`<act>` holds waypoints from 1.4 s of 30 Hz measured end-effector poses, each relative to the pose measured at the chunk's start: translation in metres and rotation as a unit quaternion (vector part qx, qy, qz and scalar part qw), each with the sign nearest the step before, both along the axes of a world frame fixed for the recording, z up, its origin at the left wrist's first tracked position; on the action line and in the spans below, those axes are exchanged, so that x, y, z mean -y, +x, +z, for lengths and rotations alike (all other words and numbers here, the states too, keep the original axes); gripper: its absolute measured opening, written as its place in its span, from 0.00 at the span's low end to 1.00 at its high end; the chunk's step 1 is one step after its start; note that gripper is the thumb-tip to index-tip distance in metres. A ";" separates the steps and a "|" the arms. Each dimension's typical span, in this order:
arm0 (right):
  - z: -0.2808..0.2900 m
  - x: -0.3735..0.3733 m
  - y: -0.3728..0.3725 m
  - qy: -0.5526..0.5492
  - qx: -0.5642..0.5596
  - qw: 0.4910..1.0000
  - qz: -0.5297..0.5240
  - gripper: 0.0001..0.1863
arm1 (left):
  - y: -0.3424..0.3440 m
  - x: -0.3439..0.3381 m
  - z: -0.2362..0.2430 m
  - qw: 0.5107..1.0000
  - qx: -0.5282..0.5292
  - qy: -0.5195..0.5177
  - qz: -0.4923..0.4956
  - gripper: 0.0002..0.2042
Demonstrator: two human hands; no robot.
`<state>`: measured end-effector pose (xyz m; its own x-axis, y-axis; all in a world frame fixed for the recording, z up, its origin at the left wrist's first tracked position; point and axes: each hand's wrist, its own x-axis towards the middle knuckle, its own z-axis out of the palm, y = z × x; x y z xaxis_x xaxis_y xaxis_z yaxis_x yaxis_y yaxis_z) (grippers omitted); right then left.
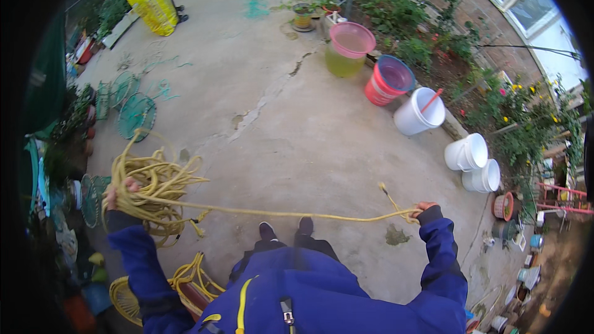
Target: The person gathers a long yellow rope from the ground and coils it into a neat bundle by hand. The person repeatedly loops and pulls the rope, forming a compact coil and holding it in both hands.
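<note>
A thick bundle of looped yellow rope (151, 179) hangs from my left hand (122, 193), whose fingers are wrapped round the loops. From the bundle a single length of the same rope runs nearly straight across in front of me to my right hand (426, 206). That hand is closed on the rope, and a short tail with a frayed, knotted end sticks out beside it. More yellow rope lies over a basket (127, 300) at the lower left, partly hidden behind my left arm.
Along the right stand a pink-rimmed tub (348, 49), a red bucket (390, 80) and several white buckets (419, 111), beside a flower bed. Green net traps (137, 115) lie on the concrete at left. A yellow bag (153, 5) stands farther back. Potted plants and clutter line both sides.
</note>
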<state>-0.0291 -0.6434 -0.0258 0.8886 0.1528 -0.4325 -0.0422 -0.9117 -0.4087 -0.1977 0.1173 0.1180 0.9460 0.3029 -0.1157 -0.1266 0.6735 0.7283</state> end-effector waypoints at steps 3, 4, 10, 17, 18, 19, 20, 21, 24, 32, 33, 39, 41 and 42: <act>0.031 -0.077 -0.004 0.085 -0.066 0.994 -0.003 0.10 | 0.006 0.018 -0.011 0.998 -0.034 -0.033 -0.038 0.20; 0.038 -0.100 -0.006 0.152 -0.072 0.986 0.001 0.08 | 0.005 0.024 -0.015 0.998 -0.052 -0.018 -0.027 0.19; 0.021 -0.229 -0.015 0.400 -0.239 0.790 -0.399 0.04 | 0.011 0.059 -0.056 0.985 -0.100 -0.059 -0.127 0.26; -0.025 -0.348 -0.061 0.658 -0.403 0.530 -0.351 0.20 | 0.019 0.146 -0.107 0.967 -0.159 -0.105 -0.169 0.26; -0.026 -0.363 -0.063 0.707 -0.445 0.429 -0.344 0.20 | 0.026 0.155 -0.110 0.948 -0.180 -0.157 -0.209 0.27; -0.024 -0.372 -0.061 0.699 -0.419 0.505 -0.286 0.20 | 0.035 0.167 -0.114 0.948 -0.114 -0.127 -0.269 0.29; -0.020 -0.379 -0.061 0.640 -0.360 0.640 -0.228 0.19 | 0.036 0.181 -0.115 0.943 -0.151 -0.122 -0.269 0.30; -0.015 -0.385 -0.060 0.572 -0.258 0.769 -0.120 0.19 | 0.034 0.194 -0.115 0.949 -0.161 -0.114 -0.247 0.31; 0.007 -0.378 -0.061 0.298 -0.002 0.939 0.171 0.18 | 0.033 0.223 -0.112 0.928 -0.229 -0.111 -0.273 0.27; 0.047 -0.345 -0.046 0.141 -0.116 0.969 0.164 0.52 | 0.042 0.268 -0.101 0.930 -0.172 -0.144 -0.293 0.26; 0.048 -0.343 -0.044 0.140 -0.152 0.965 0.160 0.55 | 0.042 0.274 -0.098 0.932 -0.176 -0.138 -0.285 0.26; 0.030 -0.322 -0.052 0.212 -0.132 0.958 0.141 0.55 | 0.046 0.296 -0.082 0.931 -0.128 -0.128 -0.317 0.26; 0.017 -0.320 -0.057 0.204 -0.112 0.964 0.132 0.51 | 0.049 0.297 -0.078 0.931 -0.125 -0.149 -0.310 0.26; 0.011 -0.323 -0.061 0.194 -0.097 0.968 0.123 0.48 | 0.049 0.298 -0.077 0.929 -0.136 -0.158 -0.305 0.27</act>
